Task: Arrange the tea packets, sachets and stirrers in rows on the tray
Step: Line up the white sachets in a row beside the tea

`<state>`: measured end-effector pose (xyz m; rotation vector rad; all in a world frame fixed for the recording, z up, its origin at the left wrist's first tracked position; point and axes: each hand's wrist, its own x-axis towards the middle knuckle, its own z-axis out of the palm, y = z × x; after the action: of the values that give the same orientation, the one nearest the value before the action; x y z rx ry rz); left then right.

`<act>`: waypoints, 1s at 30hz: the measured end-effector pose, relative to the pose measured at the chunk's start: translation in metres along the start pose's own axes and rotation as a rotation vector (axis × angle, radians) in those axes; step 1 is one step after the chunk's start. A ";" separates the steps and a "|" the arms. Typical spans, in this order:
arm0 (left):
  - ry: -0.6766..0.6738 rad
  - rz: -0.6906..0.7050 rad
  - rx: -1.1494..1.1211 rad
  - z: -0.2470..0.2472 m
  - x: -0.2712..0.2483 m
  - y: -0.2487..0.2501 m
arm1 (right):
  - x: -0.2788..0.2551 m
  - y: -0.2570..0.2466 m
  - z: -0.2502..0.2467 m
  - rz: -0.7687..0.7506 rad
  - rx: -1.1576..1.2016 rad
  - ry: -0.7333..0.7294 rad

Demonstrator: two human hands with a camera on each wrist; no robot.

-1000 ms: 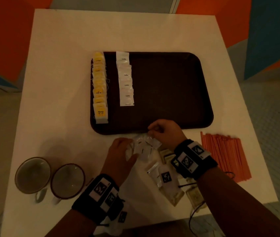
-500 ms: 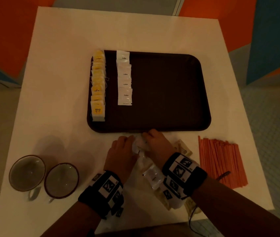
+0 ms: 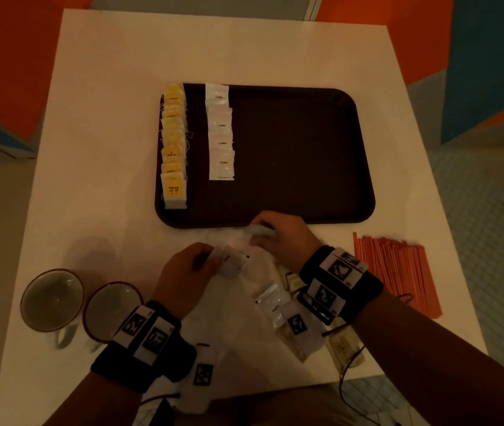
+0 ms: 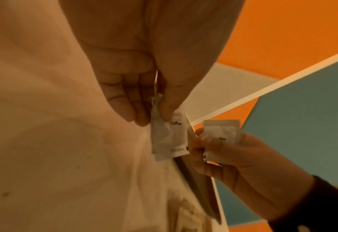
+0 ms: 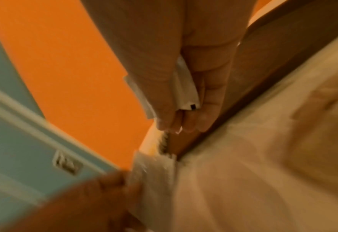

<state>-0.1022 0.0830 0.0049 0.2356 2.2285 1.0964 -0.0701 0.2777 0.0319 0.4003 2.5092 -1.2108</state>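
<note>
A dark brown tray [image 3: 306,149] lies on the white table [image 3: 106,118]. Along its left edge runs a row of yellow tea packets [image 3: 173,142], and beside that a row of white coffee sachets [image 3: 220,133]. My left hand [image 3: 213,259] pinches a few white coffee sachets [image 4: 169,138] just in front of the tray. My right hand [image 3: 263,232] holds another white sachet [image 5: 183,91] between thumb and fingers at the tray's near rim. More loose sachets [image 3: 270,302] lie on the table under my right wrist. Orange stirrers [image 3: 398,272] lie bundled at the right.
Two empty cups [image 3: 52,299] [image 3: 112,310] stand at the front left of the table. Beige packets [image 3: 341,345] lie near the front edge under my right forearm. Orange and teal walls surround the table.
My hands, close together half a second ago, have drawn apart. The right hand has moved with a sachet up to the tray's near rim; the left keeps its sachets.
</note>
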 end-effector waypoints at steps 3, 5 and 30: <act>0.049 0.026 -0.042 -0.008 -0.008 0.002 | -0.012 -0.019 -0.010 -0.057 0.123 -0.099; 0.060 0.058 -0.116 -0.012 -0.013 0.011 | -0.016 -0.027 -0.010 -0.095 0.052 -0.267; -0.107 0.008 0.025 0.007 0.002 0.025 | -0.018 -0.011 -0.024 0.114 0.484 -0.060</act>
<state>-0.1023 0.1040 0.0201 0.3069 2.1495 1.0361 -0.0621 0.2876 0.0612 0.6008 2.0917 -1.7480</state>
